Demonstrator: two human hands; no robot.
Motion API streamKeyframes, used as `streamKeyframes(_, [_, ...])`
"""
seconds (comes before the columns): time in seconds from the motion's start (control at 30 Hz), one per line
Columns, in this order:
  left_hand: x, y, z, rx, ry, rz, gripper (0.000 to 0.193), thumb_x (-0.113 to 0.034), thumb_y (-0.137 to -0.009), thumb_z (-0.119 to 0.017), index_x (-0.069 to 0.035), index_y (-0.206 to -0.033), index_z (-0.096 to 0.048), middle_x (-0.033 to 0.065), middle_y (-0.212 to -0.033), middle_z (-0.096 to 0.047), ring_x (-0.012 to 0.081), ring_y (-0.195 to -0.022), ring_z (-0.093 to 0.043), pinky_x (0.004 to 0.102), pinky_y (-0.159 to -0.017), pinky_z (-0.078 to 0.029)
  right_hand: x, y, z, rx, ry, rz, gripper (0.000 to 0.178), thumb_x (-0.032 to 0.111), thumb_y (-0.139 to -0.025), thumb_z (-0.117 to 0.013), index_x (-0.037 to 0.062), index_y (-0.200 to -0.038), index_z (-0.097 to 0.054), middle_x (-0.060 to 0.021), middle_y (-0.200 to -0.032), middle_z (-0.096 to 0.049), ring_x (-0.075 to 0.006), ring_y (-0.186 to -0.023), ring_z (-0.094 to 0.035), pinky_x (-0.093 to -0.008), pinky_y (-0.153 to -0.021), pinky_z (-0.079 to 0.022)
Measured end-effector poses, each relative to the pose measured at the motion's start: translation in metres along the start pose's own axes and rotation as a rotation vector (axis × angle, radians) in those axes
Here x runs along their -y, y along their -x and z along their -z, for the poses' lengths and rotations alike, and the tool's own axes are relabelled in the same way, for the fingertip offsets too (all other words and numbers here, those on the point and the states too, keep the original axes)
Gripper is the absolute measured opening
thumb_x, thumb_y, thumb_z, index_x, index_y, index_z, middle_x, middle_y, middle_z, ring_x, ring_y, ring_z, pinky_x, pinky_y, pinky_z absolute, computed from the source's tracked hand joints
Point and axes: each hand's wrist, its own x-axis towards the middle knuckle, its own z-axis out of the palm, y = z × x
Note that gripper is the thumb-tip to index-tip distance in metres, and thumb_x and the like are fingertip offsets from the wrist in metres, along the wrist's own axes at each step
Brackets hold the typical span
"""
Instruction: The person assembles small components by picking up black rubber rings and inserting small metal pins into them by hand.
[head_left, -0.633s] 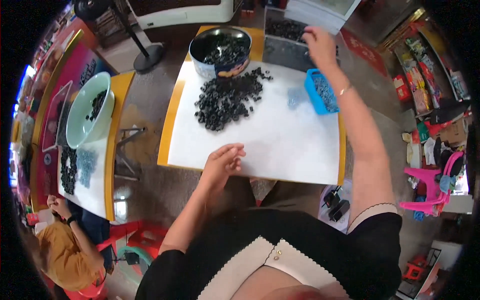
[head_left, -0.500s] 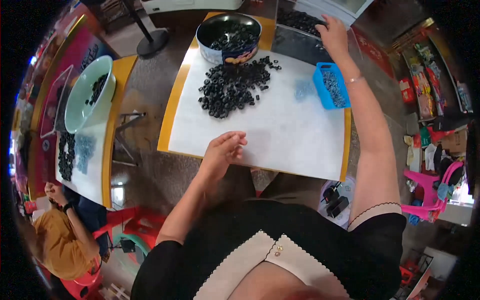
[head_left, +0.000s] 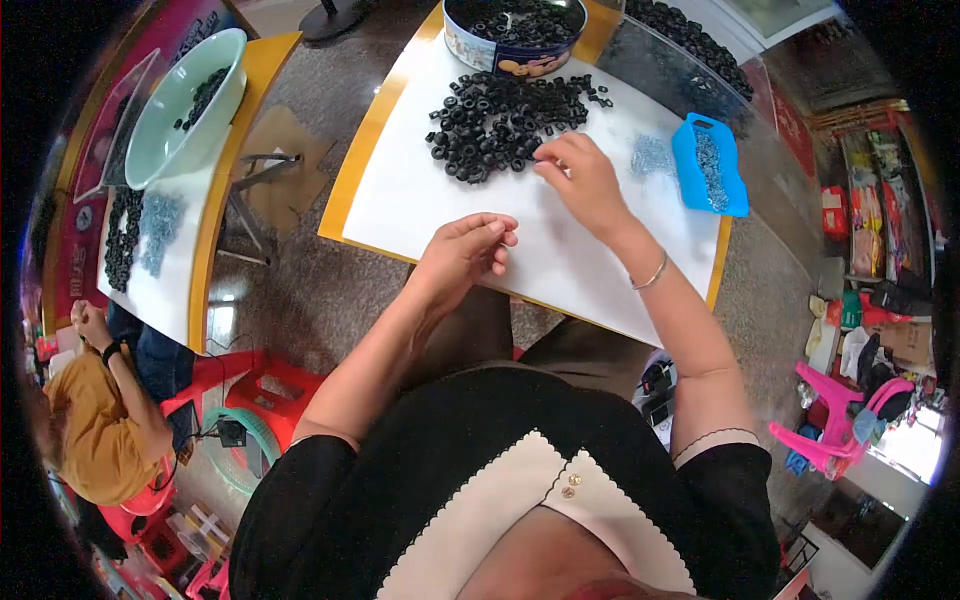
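Note:
My right hand (head_left: 588,185) is over the white table top (head_left: 590,265), at the right edge of a pile of small black ring-like pieces (head_left: 490,130). Its thumb and forefinger are pinched together; whatever is between them is too small to make out. Closer to me, near the table's front edge, my left hand (head_left: 468,255) is curled with thumb against fingers, and I cannot see what it holds. A blue tray (head_left: 738,195) of small silvery metal pieces (head_left: 711,170) lies right of my right hand. Beside it is a loose patch of similar pieces (head_left: 653,155).
A round tin (head_left: 470,48) of black pieces stands behind the pile. A clear-walled bin (head_left: 650,65) with more black pieces is at the far right. On the left, another person (head_left: 105,410) sits at a second table with a pale green basin (head_left: 150,125).
My right hand has come from the clear-walled bin back to the pile's right edge. My left hand stays curled near the front edge. The whole view has shifted slightly.

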Motion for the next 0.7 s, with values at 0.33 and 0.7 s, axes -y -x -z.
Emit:
streamKeyframes(0.33, [0.002, -0.001, 0.001, 0.002, 0.005, -0.006, 0.022, -0.014, -0.094, -0.051, 0.003, -0.106, -0.057, 0.0048, -0.086, -0.06, 0.0087, -0.067, -0.054, 0.0214, -0.06, -0.046, 0.013, 0.002, -0.023, -0.138, 0.228, 0.149, 0.011, 0.01, -0.076, -0.066, 0.0033, -0.083, -0.061, -0.009, -0.083, -0.056, -0.026, -0.077, -0.054, -0.0342, -0.07, -0.044])
streamKeyframes(0.7, [0.005, -0.003, -0.007, -0.149, 0.092, -0.148, 0.023, -0.009, -0.091, -0.054, 0.005, -0.11, -0.056, 0.0091, -0.092, -0.063, 0.0121, -0.073, -0.06, 0.0228, -0.068, -0.052, 0.064, 0.051, -0.019, -0.088, -0.578, -0.434, 0.013, 0.012, -0.082, -0.063, 0.0005, -0.088, -0.066, -0.0046, -0.081, -0.06, -0.0099, -0.071, -0.054, -0.023, -0.065, -0.043])
